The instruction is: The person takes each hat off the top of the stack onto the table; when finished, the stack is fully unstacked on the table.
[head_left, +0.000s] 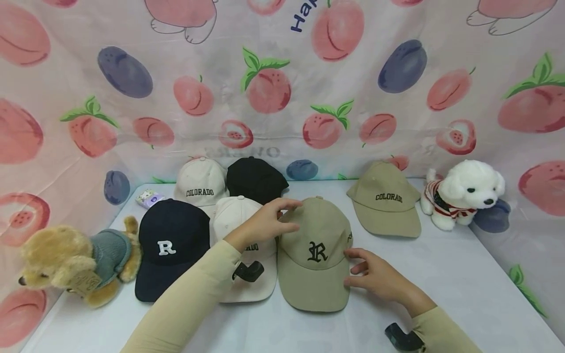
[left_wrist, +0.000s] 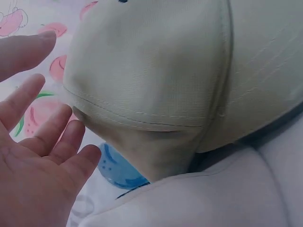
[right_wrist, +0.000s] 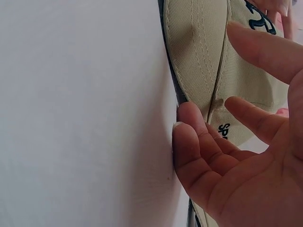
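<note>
A khaki baseball cap with a dark letter R stands on the table, brim toward me. My left hand is at the crown's upper left, its fingers apart; in the left wrist view the loosely bent fingers are beside the cap, not round it. On the other side my right hand reaches to the cap's right edge. Seen from the right wrist, thumb and fingers spread along the side and brim of the cap, fingertips right at its lower edge.
Left of it stand a white cap, a navy cap and a tan plush dog. Behind are another white cap, a black cap and a small purple packet. A second khaki cap and white plush dog sit back right.
</note>
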`<state>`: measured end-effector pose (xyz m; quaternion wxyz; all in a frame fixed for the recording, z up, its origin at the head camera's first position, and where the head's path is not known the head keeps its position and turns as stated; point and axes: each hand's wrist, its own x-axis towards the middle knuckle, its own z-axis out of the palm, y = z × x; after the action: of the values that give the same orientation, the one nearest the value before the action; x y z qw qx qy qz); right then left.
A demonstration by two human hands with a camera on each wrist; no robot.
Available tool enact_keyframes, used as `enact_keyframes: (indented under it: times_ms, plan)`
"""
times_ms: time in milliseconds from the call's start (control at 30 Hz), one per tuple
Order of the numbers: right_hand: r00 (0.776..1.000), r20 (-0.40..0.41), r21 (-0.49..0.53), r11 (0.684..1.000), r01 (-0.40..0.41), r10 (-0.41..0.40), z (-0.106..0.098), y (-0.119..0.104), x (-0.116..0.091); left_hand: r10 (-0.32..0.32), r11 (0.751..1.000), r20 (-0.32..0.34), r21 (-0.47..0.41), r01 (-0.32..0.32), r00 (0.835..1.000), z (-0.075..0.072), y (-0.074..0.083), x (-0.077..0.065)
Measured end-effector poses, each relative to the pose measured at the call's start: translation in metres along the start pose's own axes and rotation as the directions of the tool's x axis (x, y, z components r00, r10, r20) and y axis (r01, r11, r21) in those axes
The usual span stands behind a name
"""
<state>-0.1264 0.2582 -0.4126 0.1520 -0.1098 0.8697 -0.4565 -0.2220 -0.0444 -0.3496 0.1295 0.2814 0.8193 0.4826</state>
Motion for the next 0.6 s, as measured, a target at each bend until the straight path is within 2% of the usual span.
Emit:
enact_keyframes:
  times_ms: [133,233,367,600]
  plan:
    - [1.0,0.0,0.003,1.0,-0.003,0.003,-0.001,-0.001,-0.001,0.004,1.0,0.014,-0.014,-0.004,1.0,0.003,-0.003,-0.007]
    - [0.999,-0.016,-0.016,0.999,-0.034,0.034,-0.005,-0.001,-0.001,0.006,1.0,0.011,-0.019,-0.006,1.0,0.006,-0.003,-0.011]
    - [0.996,-0.056,-0.041,0.997,-0.068,0.066,-0.016,0.002,-0.002,0.011,1.0,-0.003,-0.027,-0.011,1.0,0.012,-0.004,-0.016]
    - [0.991,-0.117,-0.079,0.994,-0.075,0.066,-0.038,0.008,-0.004,0.011,1.0,-0.044,0.011,-0.01,0.999,0.022,-0.006,-0.027]
